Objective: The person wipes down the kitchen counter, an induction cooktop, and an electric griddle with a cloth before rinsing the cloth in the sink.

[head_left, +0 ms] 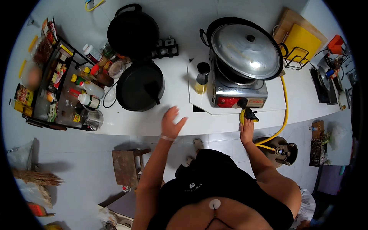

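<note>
My left hand is held over the front edge of the white counter, holding nothing, its fingers and thumb apart. It is nearest to a black round pan with a black utensil lying in it. My right hand is closed on a small yellow-and-black cloth-like piece at the counter's front edge, just below the stove's knob. Behind it stands a steel gas stove. A black wok sits on the stove under a domed silver lid.
A glass oil bottle stands left of the stove. Several seasoning bottles crowd the counter's left. A yellow hose runs down to a gas cylinder. On the floor stands a wooden stool. Another person is at lower right.
</note>
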`<state>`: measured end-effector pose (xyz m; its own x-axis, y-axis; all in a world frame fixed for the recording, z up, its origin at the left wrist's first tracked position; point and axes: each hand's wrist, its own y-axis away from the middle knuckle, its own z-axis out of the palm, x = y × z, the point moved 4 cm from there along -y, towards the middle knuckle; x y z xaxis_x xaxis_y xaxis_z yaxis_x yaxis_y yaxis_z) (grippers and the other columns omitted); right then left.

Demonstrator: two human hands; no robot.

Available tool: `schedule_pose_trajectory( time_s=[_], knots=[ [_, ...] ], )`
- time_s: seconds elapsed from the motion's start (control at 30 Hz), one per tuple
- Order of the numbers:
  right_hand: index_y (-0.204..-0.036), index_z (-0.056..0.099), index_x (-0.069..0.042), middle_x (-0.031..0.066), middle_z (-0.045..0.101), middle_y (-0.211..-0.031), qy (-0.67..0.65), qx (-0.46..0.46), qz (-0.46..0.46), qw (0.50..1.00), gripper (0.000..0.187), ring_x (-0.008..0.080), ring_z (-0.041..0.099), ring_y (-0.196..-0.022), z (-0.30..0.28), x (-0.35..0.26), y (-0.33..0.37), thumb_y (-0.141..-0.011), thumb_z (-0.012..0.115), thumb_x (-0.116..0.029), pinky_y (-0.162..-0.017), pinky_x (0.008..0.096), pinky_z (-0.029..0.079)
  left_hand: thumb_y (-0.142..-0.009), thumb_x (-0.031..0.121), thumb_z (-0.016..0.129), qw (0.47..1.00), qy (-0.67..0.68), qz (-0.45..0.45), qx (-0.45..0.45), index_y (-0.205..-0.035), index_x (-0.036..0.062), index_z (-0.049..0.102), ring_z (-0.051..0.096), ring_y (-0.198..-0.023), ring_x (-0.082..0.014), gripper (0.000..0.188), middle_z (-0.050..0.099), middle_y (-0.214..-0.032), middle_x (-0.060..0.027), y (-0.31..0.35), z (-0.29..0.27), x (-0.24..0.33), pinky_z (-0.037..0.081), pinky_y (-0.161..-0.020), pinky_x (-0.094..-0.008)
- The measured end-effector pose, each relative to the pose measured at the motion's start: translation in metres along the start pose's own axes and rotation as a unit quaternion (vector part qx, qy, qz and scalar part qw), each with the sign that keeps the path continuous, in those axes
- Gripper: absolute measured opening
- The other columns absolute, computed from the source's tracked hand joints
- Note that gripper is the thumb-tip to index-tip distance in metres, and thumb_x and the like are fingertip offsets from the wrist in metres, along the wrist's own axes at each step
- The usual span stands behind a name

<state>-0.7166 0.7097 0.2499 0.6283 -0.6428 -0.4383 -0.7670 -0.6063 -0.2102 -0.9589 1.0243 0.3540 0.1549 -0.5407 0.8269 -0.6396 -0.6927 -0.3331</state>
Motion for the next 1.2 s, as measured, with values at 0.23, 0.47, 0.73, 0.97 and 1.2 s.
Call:
schedule_pose_trajectory(
  time_s=[0.23,0.47,0.73,0.97,1.2],
  knots=[
    [-0.127,0.047,0.001,0.0228,0.047,-0.129,-0.016,-0.033,0.014,0.999,0.042,0.0434,0.041,-0.119,-0.003,-0.013,-0.003,-0.088,0.053,-0.013,-0.102,0.0457,0.033,-0.062,0.028,0.081,0.991,-0.115,-0.028,-0.063,-0.130,-0.0018,0.041,0.051,-0.112,-0.0361,0.084,0.053,-0.122,-0.0221,-0.114,0.112,-0.028,0.042,-0.096,-0.0415],
    [-0.110,0.058,0.003,0.0074,0.062,-0.099,-0.558,-0.059,0.298,0.772,0.035,0.0152,0.057,-0.093,-0.006,-0.090,-0.002,-0.095,0.049,-0.027,-0.083,0.0274,0.044,-0.059,0.023,0.080,0.992,0.039,-0.074,-0.092,-0.122,0.0029,0.047,0.056,-0.103,-0.0352,0.074,0.059,-0.110,-0.0184,-0.135,0.152,-0.047,0.046,-0.090,-0.0408],
    [-0.122,0.052,0.006,0.0199,0.053,-0.125,-0.374,0.143,-0.056,0.914,0.038,0.0327,0.049,-0.116,-0.103,-0.228,-0.095,-0.092,0.049,-0.016,-0.102,0.0398,0.033,-0.060,0.021,0.079,0.977,0.120,-0.077,-0.160,-0.102,0.0022,0.054,0.062,-0.084,-0.0290,0.052,0.063,-0.093,-0.0137,-0.110,0.094,-0.024,0.049,-0.078,-0.0370],
    [-0.129,0.051,-0.008,0.0310,0.013,-0.148,-0.076,0.118,-0.221,0.965,0.048,0.0501,0.024,-0.131,-0.051,-0.333,-0.164,-0.084,0.059,-0.025,-0.106,0.0549,0.023,-0.063,0.022,0.078,0.977,0.083,-0.029,-0.193,-0.097,0.0001,0.051,0.062,-0.078,-0.0342,0.049,0.062,-0.086,-0.0174,-0.087,0.007,0.020,0.048,-0.072,-0.0407],
    [-0.117,0.055,0.003,0.0204,0.031,-0.144,-0.128,0.084,-0.263,0.953,0.040,0.0506,0.027,-0.128,-0.022,-0.405,-0.148,-0.082,0.061,-0.015,-0.107,0.0557,0.021,-0.065,0.020,0.078,0.993,-0.034,0.012,-0.116,-0.095,-0.0010,0.047,0.059,-0.073,-0.0376,0.048,0.060,-0.082,-0.0199,-0.106,-0.067,0.004,0.048,-0.066,-0.0422]
  ],
)
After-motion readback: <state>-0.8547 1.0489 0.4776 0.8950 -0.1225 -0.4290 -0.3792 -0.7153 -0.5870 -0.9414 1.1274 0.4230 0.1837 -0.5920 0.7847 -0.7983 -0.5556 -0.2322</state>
